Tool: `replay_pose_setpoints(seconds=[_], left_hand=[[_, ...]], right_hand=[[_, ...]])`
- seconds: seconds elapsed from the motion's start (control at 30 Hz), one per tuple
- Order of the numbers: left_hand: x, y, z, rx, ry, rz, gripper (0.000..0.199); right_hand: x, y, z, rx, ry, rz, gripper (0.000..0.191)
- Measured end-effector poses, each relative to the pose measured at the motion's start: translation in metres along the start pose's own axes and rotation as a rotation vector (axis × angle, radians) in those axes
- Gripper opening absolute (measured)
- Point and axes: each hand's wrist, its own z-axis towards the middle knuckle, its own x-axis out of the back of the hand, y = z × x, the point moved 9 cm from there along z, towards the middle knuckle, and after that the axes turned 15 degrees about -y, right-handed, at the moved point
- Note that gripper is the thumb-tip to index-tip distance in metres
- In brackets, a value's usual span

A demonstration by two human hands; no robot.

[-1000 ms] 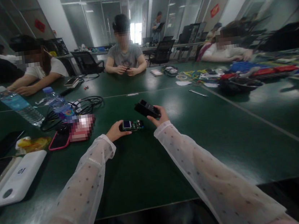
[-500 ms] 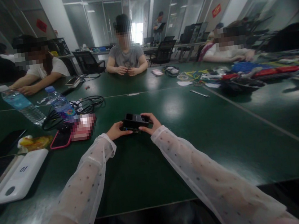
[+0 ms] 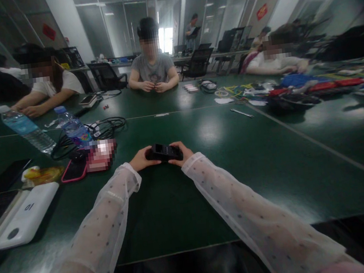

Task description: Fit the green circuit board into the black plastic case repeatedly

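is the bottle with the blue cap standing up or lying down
Standing up, tilted only by the lens: the bottle rests on its base on the green table, blue cap on top, beside the black cables.

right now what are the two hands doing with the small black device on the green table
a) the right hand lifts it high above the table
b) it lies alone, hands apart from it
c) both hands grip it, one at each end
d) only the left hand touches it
c: the left hand and the right hand each close on one end of the small black device, held low over the green table.
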Motion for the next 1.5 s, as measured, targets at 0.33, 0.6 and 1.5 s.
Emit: replay_pose_setpoints(seconds=[0.33,0.6,1.5], left_hand=[[-0.002,0.006,-0.003,0.105,0.009,-0.028,0.048],[-0.002,0.007,-0.005,0.137,0.036,-0.054,0.049],[-0.013,0.008,-0.005,0.107,0.113,-0.558,0.073]], right_hand=[[-0.005,0.002,0.003,-0.002,-0.073,-0.062,0.064],[-0.006,0.016,0.005,0.006,-0.042,0.199,0.061],[-0.015,0.046,0.003,-0.28,-0.059,0.86,0.06]])
